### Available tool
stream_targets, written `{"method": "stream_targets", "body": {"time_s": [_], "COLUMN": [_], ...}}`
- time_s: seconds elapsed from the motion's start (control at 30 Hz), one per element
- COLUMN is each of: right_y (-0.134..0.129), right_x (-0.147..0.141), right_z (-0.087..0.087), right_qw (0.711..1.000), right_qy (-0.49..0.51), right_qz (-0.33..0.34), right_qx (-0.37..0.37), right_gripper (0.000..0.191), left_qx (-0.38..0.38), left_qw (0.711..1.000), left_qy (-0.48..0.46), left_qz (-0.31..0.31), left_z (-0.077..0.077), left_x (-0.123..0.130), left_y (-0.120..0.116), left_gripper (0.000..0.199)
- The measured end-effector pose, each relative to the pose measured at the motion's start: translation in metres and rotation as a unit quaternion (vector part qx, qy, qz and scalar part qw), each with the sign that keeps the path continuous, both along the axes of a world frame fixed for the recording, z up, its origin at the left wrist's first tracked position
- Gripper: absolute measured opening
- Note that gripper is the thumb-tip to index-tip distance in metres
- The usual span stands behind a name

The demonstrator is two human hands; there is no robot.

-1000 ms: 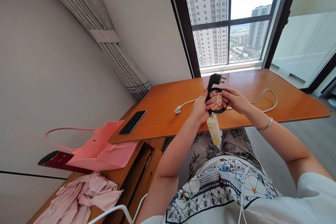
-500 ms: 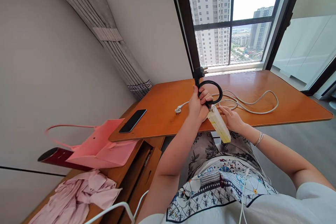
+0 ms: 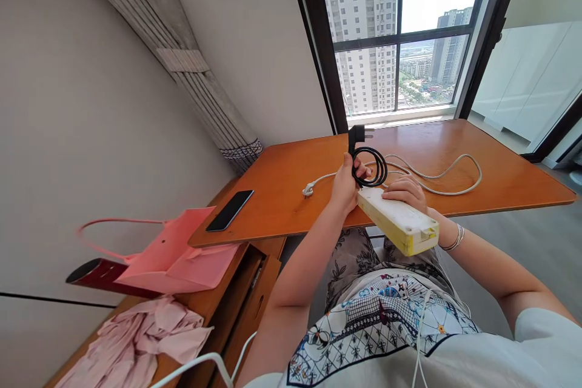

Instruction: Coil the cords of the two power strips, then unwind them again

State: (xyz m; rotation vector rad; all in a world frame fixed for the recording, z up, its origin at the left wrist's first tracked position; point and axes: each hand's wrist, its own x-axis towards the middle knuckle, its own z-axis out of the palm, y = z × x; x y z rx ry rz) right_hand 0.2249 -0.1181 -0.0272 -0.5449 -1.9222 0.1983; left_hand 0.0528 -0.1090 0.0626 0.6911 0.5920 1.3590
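The power strip [image 3: 396, 222], long and boxy with a white upper face and a yellow near end, slants down past the edge of the worktop [image 3: 273, 194]. At its far end the black cord [image 3: 385, 165] forms round loops; the black plug [image 3: 356, 134] rises above, prongs pointing right.

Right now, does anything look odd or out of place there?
Mildly odd: the white block in the right hand has patchy yellow sides, possibly staining. At lower left, a pink cloth lies crumpled. Nothing looks spilled.
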Motion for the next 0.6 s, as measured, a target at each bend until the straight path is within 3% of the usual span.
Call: {"method": "stream_targets", "body": {"time_s": [0.13, 0.27, 0.43, 0.6], "right_y": [0.007, 0.017, 0.026, 0.024], "right_x": [-0.005, -0.014, -0.017, -0.007], "right_z": [0.024, 0.036, 0.045, 0.064], "right_qw": [0.989, 0.94, 0.894, 0.871], "right_qy": [0.118, 0.278, 0.305, 0.274], "right_qz": [-0.034, -0.074, 0.045, 0.132], "right_qx": [-0.082, -0.182, -0.326, -0.385], "right_gripper": [0.048, 0.058, 0.07, 0.062], "left_qx": [-0.019, -0.003, -0.025, -0.053], "left_qw": [0.998, 0.996, 0.993, 0.986], "left_qy": [0.031, 0.03, 0.023, 0.05], "left_qz": [-0.051, -0.088, -0.111, -0.151], "left_z": [-0.004, -0.005, -0.009, -0.016], "left_x": [0.004, 0.006, 0.003, -0.003], "left_y": [-0.004, -0.005, 0.001, 0.01], "left_gripper": [0.055, 0.058, 0.058, 0.055]}}
